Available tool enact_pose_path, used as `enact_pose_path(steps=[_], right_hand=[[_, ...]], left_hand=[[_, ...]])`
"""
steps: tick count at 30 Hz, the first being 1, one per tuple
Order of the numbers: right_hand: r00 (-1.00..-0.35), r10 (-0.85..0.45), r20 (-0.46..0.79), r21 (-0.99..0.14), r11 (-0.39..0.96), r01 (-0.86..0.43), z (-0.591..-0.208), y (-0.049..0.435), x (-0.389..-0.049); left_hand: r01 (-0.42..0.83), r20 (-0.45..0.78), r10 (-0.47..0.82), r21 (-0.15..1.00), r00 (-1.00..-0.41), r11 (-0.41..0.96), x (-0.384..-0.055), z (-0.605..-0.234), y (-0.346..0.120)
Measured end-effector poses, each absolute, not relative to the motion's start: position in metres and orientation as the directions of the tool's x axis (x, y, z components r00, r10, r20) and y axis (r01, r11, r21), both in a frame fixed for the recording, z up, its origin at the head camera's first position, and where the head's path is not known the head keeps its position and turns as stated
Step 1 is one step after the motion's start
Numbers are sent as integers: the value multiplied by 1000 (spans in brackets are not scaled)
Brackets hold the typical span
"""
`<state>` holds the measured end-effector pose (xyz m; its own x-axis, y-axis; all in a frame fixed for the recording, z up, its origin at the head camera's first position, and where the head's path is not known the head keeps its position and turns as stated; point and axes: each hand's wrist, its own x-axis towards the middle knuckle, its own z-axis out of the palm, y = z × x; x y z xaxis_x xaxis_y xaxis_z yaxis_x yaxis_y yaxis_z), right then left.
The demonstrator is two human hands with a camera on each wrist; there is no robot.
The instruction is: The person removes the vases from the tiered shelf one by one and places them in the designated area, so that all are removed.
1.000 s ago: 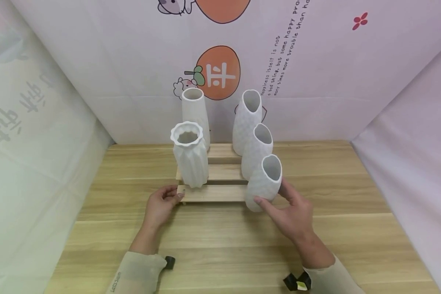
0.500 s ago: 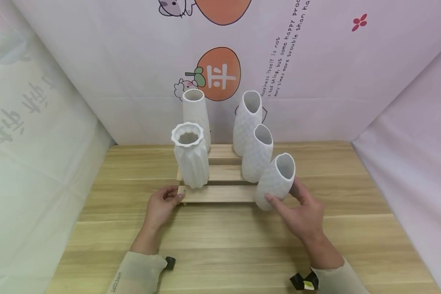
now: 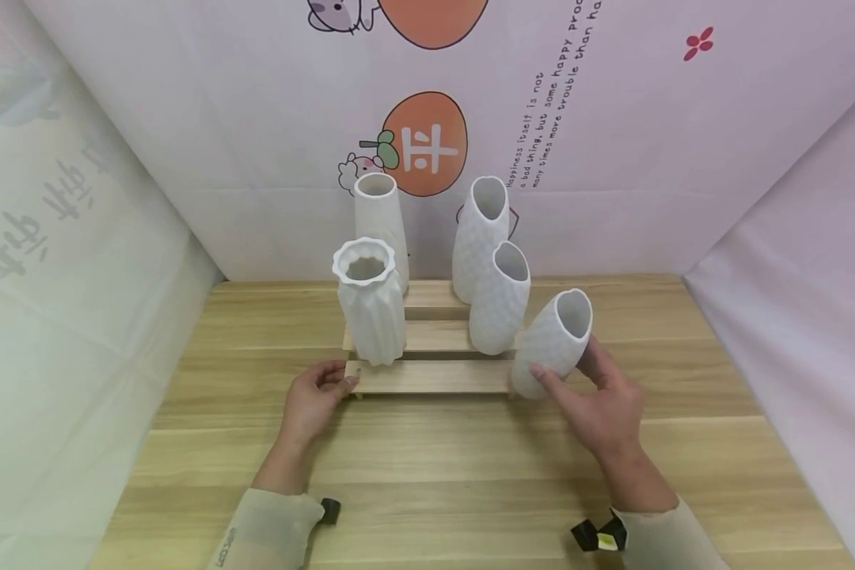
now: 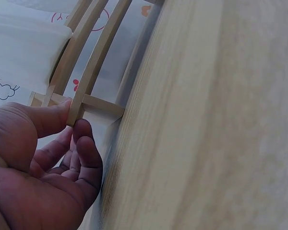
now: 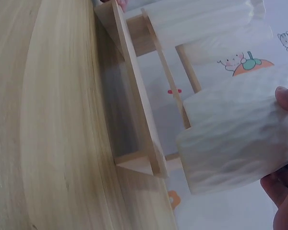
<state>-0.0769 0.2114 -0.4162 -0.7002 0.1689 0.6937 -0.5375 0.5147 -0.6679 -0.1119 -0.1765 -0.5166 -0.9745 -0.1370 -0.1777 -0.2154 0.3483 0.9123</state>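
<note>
A white dimpled vase [image 3: 550, 345] with a slanted mouth leans to the right in my right hand [image 3: 607, 408], which grips its side at the rack's right end. In the right wrist view the vase's base [image 5: 183, 163] is apart from the front slat. My left hand [image 3: 315, 402] pinches the left end of the slatted wooden rack's front slat [image 3: 431, 377]; in the left wrist view the thumb and a finger meet that slat [image 4: 79, 103]. On the rack stand two similar dimpled vases, a middle one [image 3: 497, 315] and a back one [image 3: 476, 249].
A pleated vase with a scalloped rim [image 3: 372, 317] stands on the rack's left side, a tall plain-rimmed vase [image 3: 385, 218] behind it. The wood-grain table [image 3: 427, 483] meets a printed cloth backdrop [image 3: 613, 198] at the back and white cloth at both sides.
My right hand has carried the dimpled vase rightward and slightly back, from in front of the middle vase to the rack's right end. My left hand has stayed at the rack's corner.
</note>
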Motion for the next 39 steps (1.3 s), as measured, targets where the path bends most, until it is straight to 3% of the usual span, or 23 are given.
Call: enact_pose_path(steps=[20,29,39], right_hand=[[-747,258,613,-730,547,-410,-436,242,-101],[-811,347,471,-798,558,-226,-468,267,-123],[-833,390,393,-834,532,-145,-476,277,-136]], left_hand=[[-224,-189,-132,912,-973,343,-112,-515,-177],[-225,-191,-130,913,-973,340,-111,-517,-178],[-221,-186,-135,915,-973,337,-112,-517,-177]])
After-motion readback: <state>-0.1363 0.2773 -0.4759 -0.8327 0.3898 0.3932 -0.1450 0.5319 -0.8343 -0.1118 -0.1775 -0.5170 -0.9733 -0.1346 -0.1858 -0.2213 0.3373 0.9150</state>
